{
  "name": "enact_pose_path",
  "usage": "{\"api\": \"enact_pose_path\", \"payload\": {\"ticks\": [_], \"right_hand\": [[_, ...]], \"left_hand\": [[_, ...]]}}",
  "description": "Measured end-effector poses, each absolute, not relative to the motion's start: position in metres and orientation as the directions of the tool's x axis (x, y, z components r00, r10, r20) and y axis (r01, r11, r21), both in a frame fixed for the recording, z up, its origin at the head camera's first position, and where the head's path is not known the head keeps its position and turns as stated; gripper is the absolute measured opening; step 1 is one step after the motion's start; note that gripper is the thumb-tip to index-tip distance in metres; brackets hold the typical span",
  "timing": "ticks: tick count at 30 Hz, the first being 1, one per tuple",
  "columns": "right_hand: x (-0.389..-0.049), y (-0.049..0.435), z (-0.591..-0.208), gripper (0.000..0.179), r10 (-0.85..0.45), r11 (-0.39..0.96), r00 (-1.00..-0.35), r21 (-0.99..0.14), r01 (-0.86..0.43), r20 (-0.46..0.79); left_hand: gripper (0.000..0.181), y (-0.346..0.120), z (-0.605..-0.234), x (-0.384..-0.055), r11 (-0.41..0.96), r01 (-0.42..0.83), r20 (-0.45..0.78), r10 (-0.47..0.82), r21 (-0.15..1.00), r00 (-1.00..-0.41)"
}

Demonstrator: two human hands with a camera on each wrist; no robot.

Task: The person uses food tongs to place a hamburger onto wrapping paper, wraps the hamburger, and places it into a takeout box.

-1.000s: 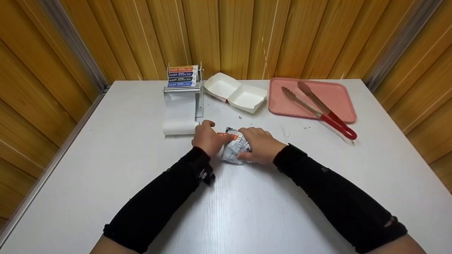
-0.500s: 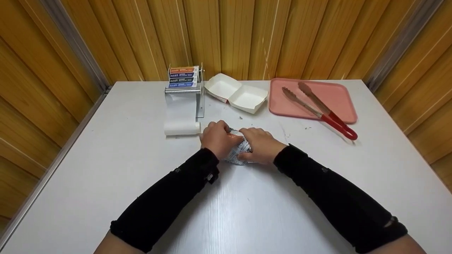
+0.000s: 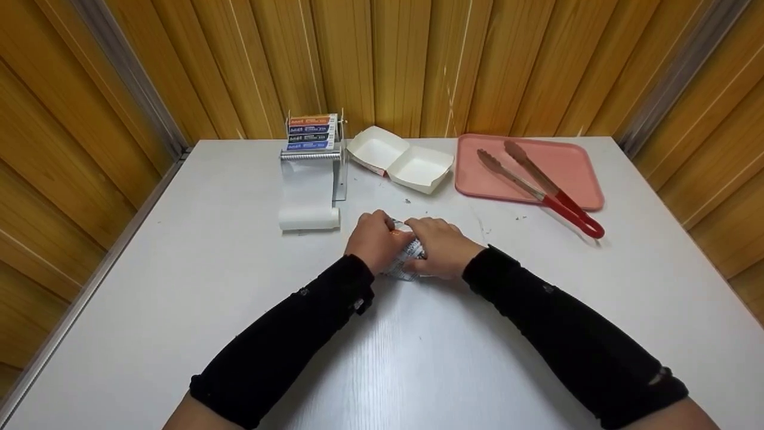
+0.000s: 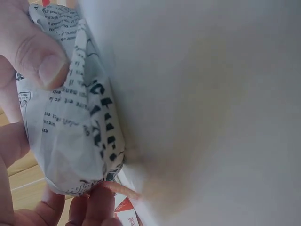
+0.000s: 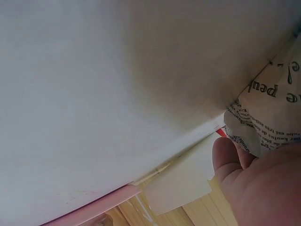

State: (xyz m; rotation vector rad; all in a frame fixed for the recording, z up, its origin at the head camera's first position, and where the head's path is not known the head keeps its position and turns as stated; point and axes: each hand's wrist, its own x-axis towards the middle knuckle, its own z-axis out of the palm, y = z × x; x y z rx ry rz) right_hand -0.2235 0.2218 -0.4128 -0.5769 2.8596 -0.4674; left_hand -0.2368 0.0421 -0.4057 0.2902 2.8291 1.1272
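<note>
A small bundle wrapped in newsprint-patterned paper (image 3: pixel 407 270) lies on the white table between both hands. My left hand (image 3: pixel 376 242) grips its left side, thumb across the top. From the right, my right hand (image 3: pixel 443 246) holds the other side, with fingers over the far edge and thumb on the near side. A bit of an orange label (image 3: pixel 395 232) shows on top, mostly hidden by the left hand. The left wrist view shows the creased, black-printed wrapping (image 4: pixel 70 141) with a fold under a thumb (image 4: pixel 49 68). Its contents are hidden.
Left of the bundle, a label dispenser (image 3: pixel 310 154) has its white backing strip ending in a roll (image 3: pixel 309 218). Behind stands an opened white carton (image 3: pixel 421 167). Red-handled tongs (image 3: pixel 561 206) lie across a pink tray (image 3: pixel 576 164) at the back right. Wood-patterned walls enclose the table.
My left hand has moved right, away from the white roll and further over the bundle, covering more of the orange label. The right hand stays in place.
</note>
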Motion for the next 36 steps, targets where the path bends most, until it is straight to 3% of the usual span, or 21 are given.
{"api": "enact_pose_path", "payload": {"ticks": [7,17,36], "right_hand": [[-0.2231,0.2215,-0.4148,0.083,-0.399,0.875,-0.911,-0.340,-0.344,-0.105],[-0.2216,0.2212,-0.4137,0.086,-0.405,0.877,-0.909,-0.322,-0.356,-0.097],[-0.2215,0.2181,-0.4134,0.100,-0.390,0.875,-0.916,-0.346,-0.338,-0.093]], "left_hand": [[0.051,0.0433,-0.4069,-0.2370,0.673,0.095,-0.050,0.192,0.733,-0.980],[0.074,0.0435,-0.4067,-0.2353,0.646,0.063,-0.091,0.202,0.760,-0.975],[0.074,0.0442,-0.4087,-0.2382,0.596,0.058,-0.117,0.251,0.801,-0.961]]}}
